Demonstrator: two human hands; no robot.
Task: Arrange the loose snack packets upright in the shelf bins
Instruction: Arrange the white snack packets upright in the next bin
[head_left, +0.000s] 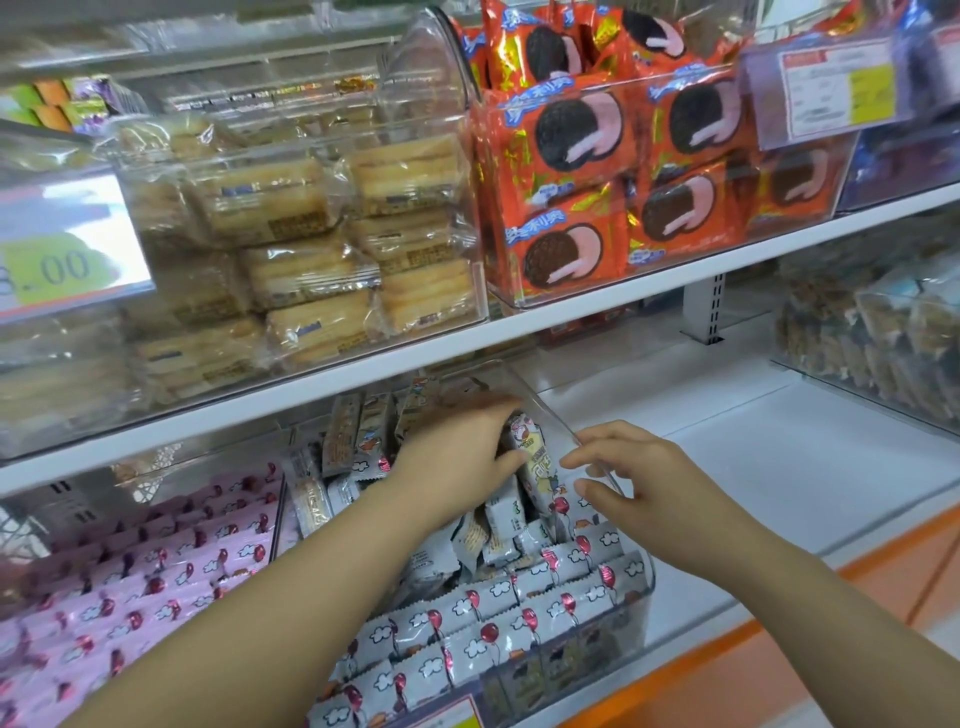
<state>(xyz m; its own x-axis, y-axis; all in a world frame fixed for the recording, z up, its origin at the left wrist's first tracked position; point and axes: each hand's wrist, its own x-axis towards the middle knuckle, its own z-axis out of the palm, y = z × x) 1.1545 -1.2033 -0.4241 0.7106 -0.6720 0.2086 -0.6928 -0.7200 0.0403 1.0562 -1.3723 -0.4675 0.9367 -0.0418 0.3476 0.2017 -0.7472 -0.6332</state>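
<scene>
A clear plastic bin (638, 597) on the lower shelf holds several white snack packets printed with red balloons and clouds (498, 631), standing in rows at the front and jumbled further back. My left hand (457, 457) reaches into the bin and grips an upright packet (535, 457) near the bin's right wall. My right hand (623, 470) hovers just right of that packet, over the bin's right rim, with fingers loosely curled and nothing in them.
A bin of pink balloon packets (135, 571) sits to the left. The white shelf (779, 467) stretches right of the bin. Above are bins of pale biscuit packs (311, 234) and orange sandwich-cookie packs (623, 171). An orange shelf edge (779, 649) runs along the front.
</scene>
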